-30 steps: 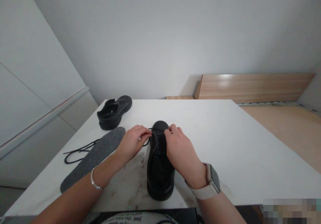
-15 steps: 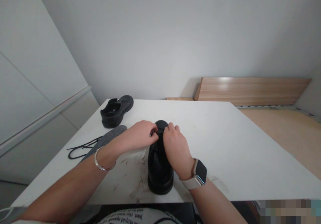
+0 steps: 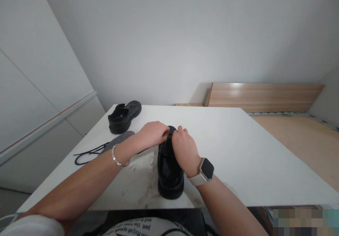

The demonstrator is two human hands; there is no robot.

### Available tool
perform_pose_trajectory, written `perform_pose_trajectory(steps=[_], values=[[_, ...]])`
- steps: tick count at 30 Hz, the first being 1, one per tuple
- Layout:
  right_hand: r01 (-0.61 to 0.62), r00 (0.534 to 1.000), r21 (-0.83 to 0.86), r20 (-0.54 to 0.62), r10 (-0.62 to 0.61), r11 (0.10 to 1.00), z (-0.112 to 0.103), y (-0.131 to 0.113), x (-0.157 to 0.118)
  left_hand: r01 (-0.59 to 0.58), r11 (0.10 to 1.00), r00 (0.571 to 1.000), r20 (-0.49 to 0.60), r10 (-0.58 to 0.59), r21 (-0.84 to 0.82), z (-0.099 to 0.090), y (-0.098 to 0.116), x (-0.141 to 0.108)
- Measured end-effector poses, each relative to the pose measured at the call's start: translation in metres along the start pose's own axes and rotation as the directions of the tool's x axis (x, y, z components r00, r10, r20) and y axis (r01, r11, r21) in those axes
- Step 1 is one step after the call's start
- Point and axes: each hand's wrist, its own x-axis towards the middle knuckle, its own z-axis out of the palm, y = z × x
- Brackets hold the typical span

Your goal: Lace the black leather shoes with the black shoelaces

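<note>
A black shoe (image 3: pixel 171 176) stands on the white table with its heel toward me and its toe pointing away. At its front upper, near the lace holes, my left hand (image 3: pixel 156 134) pinches something too small to make out. My right hand (image 3: pixel 184 147) lies along the shoe's right side, its fingers curled at the same spot; what they grip is hidden. A second black shoe (image 3: pixel 123 118) rests at the table's far left corner. Nearer me lie a grey insole (image 3: pixel 116 140) and a loose black lace (image 3: pixel 84 157).
The white table (image 3: pixel 225 151) has brown dirt smudges around the near shoe. A white cabinet wall (image 3: pixel 39 88) borders the left. A wooden headboard (image 3: pixel 265 96) and a beige bed surface (image 3: pixel 291 133) are at the right.
My left hand has moved slightly up and right, closer to my right hand, and its fingers have closed together. A dark strand now shows below my left wrist.
</note>
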Motion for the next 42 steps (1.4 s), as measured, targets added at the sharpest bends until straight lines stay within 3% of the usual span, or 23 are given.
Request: perform_pose_trajectory(steps=[3, 6, 9, 10, 12, 15, 17, 19, 21, 26, 31, 34, 38, 40, 42], values=[[-0.009, 0.999, -0.002, -0.048, 0.009, 1.000, 0.002, 0.000, 0.002, -0.016, 0.999, 0.996, -0.084, 0.013, -0.029, 0.001, 0.001, -0.002], [0.003, 0.985, 0.026, -0.171, 0.001, 1.000, 0.003, 0.001, 0.003, -0.038, 0.993, 0.984, -0.177, 0.019, -0.107, -0.003, 0.003, -0.004], [0.060, 0.956, 0.336, -0.290, 0.043, 0.940, -0.001, 0.005, 0.005, -0.105, 0.936, 0.940, -0.341, -0.017, -0.335, -0.015, 0.008, -0.010], [0.113, 0.943, 0.497, -0.327, 0.065, 0.861, -0.003, 0.006, 0.005, -0.144, 0.900, 0.917, -0.397, -0.035, -0.412, -0.020, 0.009, -0.013], [0.250, 0.908, 0.759, -0.399, 0.127, 0.600, -0.009, 0.006, 0.004, -0.212, 0.839, 0.878, -0.475, -0.062, -0.501, -0.031, 0.013, -0.021], [0.393, 0.859, 0.888, -0.447, 0.250, 0.239, -0.018, 0.004, 0.002, -0.260, 0.800, 0.843, -0.532, -0.086, -0.541, -0.043, 0.018, -0.031], [0.415, 0.852, 0.904, -0.426, 0.303, 0.105, -0.021, 0.002, 0.000, -0.275, 0.789, 0.826, -0.555, -0.099, -0.550, -0.047, 0.020, -0.035], [0.411, 0.859, 0.910, -0.405, 0.315, 0.049, -0.022, 0.000, -0.002, -0.279, 0.786, 0.816, -0.567, -0.108, -0.552, -0.047, 0.021, -0.037], [0.416, 0.854, 0.907, -0.416, 0.313, 0.070, -0.022, 0.000, -0.004, -0.277, 0.770, 0.815, -0.565, -0.129, -0.575, -0.045, 0.022, -0.038], [0.482, 0.796, 0.846, -0.531, 0.291, 0.228, -0.021, 0.002, -0.006, -0.299, 0.620, 0.813, -0.534, -0.234, -0.726, -0.040, 0.024, -0.041], [0.486, 0.755, 0.766, -0.611, 0.240, 0.420, -0.025, 0.003, -0.009, -0.264, 0.664, 0.780, -0.559, -0.280, -0.700, -0.034, 0.029, -0.050], [0.491, 0.720, 0.695, -0.663, 0.205, 0.525, -0.025, 0.003, -0.011, -0.279, 0.623, 0.787, -0.546, -0.286, -0.730, -0.030, 0.032, -0.051], [0.485, 0.737, 0.707, -0.648, 0.195, 0.514, -0.021, 0.005, -0.011, -0.278, 0.547, 0.840, -0.476, -0.260, -0.790, -0.028, 0.027, -0.048], [0.475, 0.757, 0.735, -0.622, 0.202, 0.484, -0.018, 0.007, -0.010, -0.252, 0.588, 0.872, -0.444, -0.208, -0.769, -0.026, 0.021, -0.045], [0.462, 0.767, 0.760, -0.601, 0.224, 0.457, -0.016, 0.008, -0.010, -0.211, 0.694, 0.921, -0.379, -0.096, -0.688, -0.020, 0.013, -0.041]])
